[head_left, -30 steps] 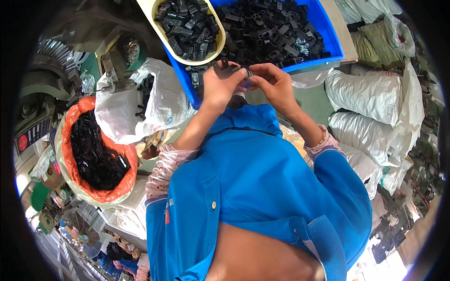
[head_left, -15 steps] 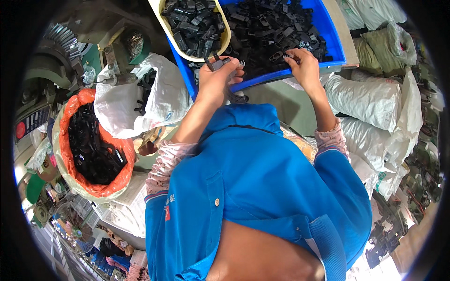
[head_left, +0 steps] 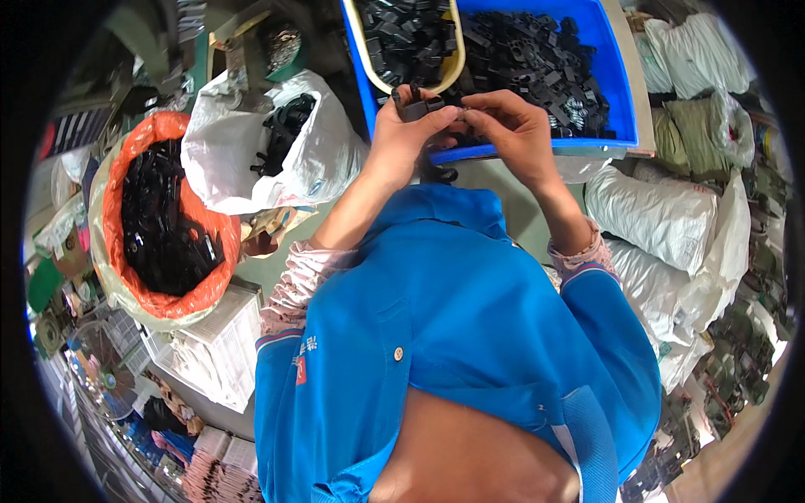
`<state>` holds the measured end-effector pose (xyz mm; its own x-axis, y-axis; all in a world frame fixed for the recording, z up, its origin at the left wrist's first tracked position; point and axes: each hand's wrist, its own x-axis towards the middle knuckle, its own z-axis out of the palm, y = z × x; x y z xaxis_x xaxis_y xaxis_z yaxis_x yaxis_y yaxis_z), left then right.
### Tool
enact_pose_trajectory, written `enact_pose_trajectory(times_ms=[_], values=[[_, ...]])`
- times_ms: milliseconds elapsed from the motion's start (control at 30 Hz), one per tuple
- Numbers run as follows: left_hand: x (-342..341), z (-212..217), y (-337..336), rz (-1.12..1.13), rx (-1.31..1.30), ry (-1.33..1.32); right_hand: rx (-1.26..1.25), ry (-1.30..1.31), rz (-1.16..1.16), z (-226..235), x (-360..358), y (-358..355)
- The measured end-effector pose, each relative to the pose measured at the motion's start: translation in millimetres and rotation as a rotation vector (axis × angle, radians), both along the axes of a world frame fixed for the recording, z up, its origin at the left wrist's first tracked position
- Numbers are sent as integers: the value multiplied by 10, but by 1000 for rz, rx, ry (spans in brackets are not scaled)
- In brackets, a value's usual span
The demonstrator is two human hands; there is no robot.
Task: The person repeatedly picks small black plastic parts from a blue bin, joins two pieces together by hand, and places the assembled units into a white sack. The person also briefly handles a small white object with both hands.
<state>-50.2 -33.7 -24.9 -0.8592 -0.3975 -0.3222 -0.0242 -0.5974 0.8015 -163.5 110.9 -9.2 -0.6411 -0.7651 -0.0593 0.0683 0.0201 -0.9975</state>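
Now left hand [head_left: 404, 134] grip clamped on black plastic part [head_left: 417, 106]; right hand [head_left: 513, 126] fingertips pinched on it, over blue bin [head_left: 621, 84].

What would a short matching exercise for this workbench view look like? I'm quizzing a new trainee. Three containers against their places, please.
Things:
1. blue bin
2. yellow tub
3. orange-lined sack

Places:
A. far to the person's left, full of black parts
B. straight ahead, behind both hands
C. set into the left end of the larger container

The left hand holds a black part beside the right hand.

Pairs: 1-B, 2-C, 3-A
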Motion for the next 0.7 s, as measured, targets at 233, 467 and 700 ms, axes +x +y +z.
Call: enact_pose_trajectory(times_ms=[233,467,700], values=[[300,126,-233,107,-529,45,-113,45,142,279,5,-351],[602,291,-384,158,-818,-139,-59,641,313,487,202,-742],[825,285,-523,229,-761,-103,-184,1162,489,639,302,-1040]])
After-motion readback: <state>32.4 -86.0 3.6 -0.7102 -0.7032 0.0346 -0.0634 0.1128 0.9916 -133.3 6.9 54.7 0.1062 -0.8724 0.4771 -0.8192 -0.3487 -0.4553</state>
